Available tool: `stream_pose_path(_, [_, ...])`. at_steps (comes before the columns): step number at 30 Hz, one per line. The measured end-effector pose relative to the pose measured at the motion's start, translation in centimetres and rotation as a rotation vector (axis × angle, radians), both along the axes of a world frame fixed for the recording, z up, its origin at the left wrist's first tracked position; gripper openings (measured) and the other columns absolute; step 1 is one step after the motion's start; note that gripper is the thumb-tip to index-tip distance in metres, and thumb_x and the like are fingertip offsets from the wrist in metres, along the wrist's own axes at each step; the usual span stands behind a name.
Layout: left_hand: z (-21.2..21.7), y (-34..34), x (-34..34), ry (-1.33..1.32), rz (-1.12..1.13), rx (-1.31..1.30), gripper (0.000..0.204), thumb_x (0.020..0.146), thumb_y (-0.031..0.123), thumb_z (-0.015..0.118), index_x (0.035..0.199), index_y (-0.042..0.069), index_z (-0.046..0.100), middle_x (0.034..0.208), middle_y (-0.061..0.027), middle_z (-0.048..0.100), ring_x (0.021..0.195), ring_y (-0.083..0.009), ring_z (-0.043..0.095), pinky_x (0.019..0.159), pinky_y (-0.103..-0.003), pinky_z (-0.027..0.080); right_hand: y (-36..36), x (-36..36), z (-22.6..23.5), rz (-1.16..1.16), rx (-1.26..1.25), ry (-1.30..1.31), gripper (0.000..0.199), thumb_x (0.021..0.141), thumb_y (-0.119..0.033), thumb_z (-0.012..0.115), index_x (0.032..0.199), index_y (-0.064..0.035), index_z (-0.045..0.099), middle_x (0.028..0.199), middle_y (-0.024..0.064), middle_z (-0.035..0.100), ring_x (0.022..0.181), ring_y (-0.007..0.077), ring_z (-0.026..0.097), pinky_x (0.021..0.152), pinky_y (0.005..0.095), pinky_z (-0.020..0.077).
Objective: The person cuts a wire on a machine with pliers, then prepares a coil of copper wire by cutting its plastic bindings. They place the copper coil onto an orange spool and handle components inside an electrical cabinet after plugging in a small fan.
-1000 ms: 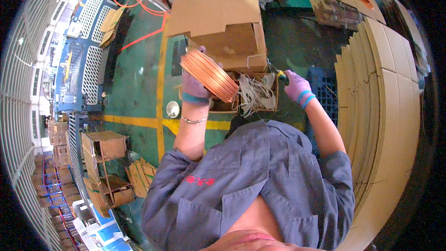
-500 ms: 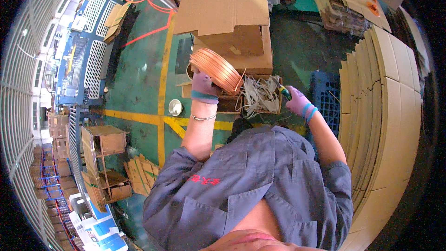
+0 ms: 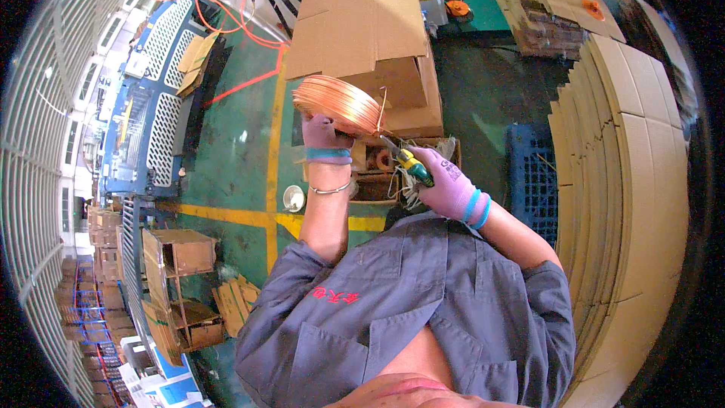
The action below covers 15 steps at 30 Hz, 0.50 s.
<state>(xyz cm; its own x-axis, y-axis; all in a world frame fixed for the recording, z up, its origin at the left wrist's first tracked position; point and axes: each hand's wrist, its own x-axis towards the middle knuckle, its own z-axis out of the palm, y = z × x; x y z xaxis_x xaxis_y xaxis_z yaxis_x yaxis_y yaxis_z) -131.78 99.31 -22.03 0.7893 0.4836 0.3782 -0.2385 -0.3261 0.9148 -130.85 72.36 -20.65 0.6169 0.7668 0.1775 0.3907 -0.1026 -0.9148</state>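
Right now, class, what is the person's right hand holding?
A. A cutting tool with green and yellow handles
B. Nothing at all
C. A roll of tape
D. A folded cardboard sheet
A: the gloved right hand grips a small cutting tool with green and yellow handles, its tip pointed toward the copper coil that the left hand holds up.

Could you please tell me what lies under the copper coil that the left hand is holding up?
Under the copper coil sits the gloved left hand, then green floor. The coil and hand cover whatever lies directly below.

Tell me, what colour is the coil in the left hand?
Copper-orange. The coil shows in the head view, the only one, held up by the left hand.
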Motion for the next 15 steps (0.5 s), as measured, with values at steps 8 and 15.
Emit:
stream_pose_path(8, [4.2,-2.4,0.9,-0.365,0.128,-0.787,0.053,0.066,-0.017,0.044,0.114,0.004,0.049,0.108,-0.0103,0.057,0.094,-0.0263,0.06,0.079,-0.04,0.056,2.1,0.1,-1.3,-0.111,0.07,0.006,0.061,0.068,0.002,0.059,0.127,-0.0015,0.041,0.115,0.0206,0.054,0.112,0.0342,0.051,0.095,0.0367,0.04])
stream_pose_path(15, [4.8,-3.6,1.3,-0.511,0.3,-0.514,0.057,0.063,-0.022,0.043,0.114,0.002,0.051,0.109,-0.0093,0.056,0.099,-0.0229,0.058,0.086,-0.039,0.053,2.1,0.7,-1.5,-0.153,-0.066,0.013,0.055,0.07,-0.002,0.058,0.123,-0.0014,0.044,0.115,0.0215,0.054,0.111,0.0361,0.051,0.094,0.0377,0.0414])
